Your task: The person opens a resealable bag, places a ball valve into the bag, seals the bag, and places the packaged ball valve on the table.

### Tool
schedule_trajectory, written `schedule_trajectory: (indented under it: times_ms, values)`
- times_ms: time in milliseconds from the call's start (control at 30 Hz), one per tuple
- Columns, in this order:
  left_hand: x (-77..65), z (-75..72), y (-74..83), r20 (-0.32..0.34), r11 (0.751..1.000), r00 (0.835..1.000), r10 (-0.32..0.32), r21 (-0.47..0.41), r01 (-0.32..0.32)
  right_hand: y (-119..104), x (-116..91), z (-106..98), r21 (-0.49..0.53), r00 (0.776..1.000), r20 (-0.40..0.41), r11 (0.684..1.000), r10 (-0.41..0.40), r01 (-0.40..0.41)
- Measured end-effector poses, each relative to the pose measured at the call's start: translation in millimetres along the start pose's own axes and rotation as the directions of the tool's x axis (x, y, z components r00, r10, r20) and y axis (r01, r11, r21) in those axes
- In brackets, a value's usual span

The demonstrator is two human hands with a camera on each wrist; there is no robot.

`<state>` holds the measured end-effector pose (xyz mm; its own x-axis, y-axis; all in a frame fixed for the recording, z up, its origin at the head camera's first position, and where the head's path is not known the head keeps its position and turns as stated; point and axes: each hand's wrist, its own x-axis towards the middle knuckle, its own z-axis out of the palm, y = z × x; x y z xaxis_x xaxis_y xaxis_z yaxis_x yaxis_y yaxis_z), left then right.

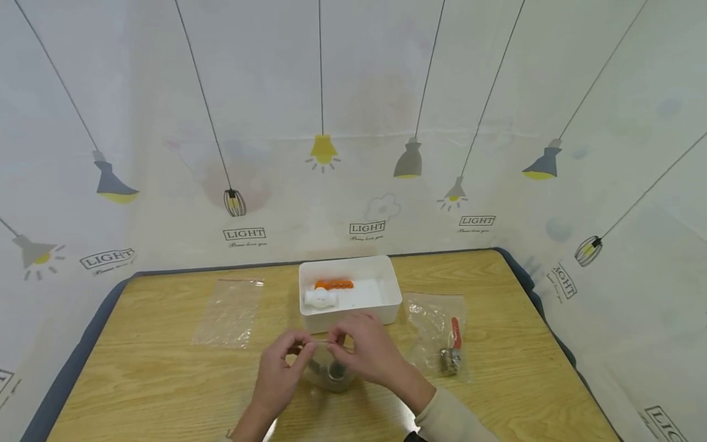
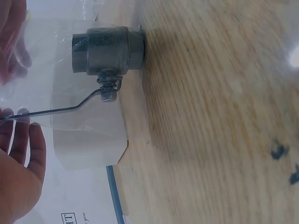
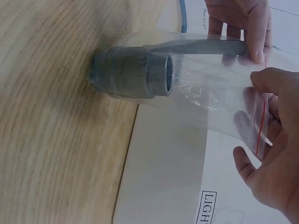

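Note:
A clear zip bag (image 3: 201, 107) with a red line along its mouth hangs upright between both hands. Inside it lies a grey metal ball valve (image 2: 107, 51), its long flat lever (image 3: 201, 46) reaching up toward the bag's mouth. My left hand (image 1: 278, 371) pinches the left end of the bag's top edge between thumb and fingers. At the other end of that edge, my right hand (image 1: 367, 350) pinches the plastic, its thumb on the near side in the right wrist view. The valve body sits low in the bag, close over the wooden table (image 1: 166, 393).
Behind the hands stands a white box (image 1: 350, 319) holding an orange piece (image 1: 334, 284) and a white fitting (image 1: 320, 298). A flat zip bag (image 1: 229, 313) lies to the left. On the right, another zip bag (image 1: 425, 325) contains a red-handled ball valve (image 1: 450, 361).

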<state>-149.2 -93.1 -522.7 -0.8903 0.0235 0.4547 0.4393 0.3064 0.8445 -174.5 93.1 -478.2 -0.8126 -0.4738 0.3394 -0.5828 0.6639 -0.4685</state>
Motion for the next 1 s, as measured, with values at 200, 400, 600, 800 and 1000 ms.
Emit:
schedule_trajectory:
  times_ms: [200, 400, 600, 800, 1000]
  values:
    - [1.0, 2.4, 13.8, -0.018, 0.998, 0.998, -0.055, 0.021, 0.055, 4.8, -2.8, 1.0, -0.002, 1.000, -0.022, 1.000, -0.016, 0.016]
    - [-0.2, 1.5, 4.1, 0.024, 0.999, 0.999, -0.041, 0.018, 0.040, 7.3, -4.0, 2.1, -0.029, 0.998, -0.037, 0.998, -0.051, 0.050]
    - [1.2, -2.5, -4.3, 0.106, 1.000, 0.994, -0.024, 0.000, 0.024, 9.8, -4.9, 2.7, -0.019, 0.998, -0.016, 0.998, -0.058, 0.058]
    - [4.7, -0.8, -2.0, 0.097, 1.000, 0.995, 0.012, 0.007, -0.013, 11.2, -6.3, 1.5, 0.022, 0.999, 0.013, 0.999, -0.042, 0.042]
    - [4.0, 2.2, -5.2, 0.059, 0.999, 0.997, 0.045, 0.028, -0.046, 13.6, -9.7, -2.9, 0.026, 1.000, 0.011, 0.999, -0.025, 0.024]
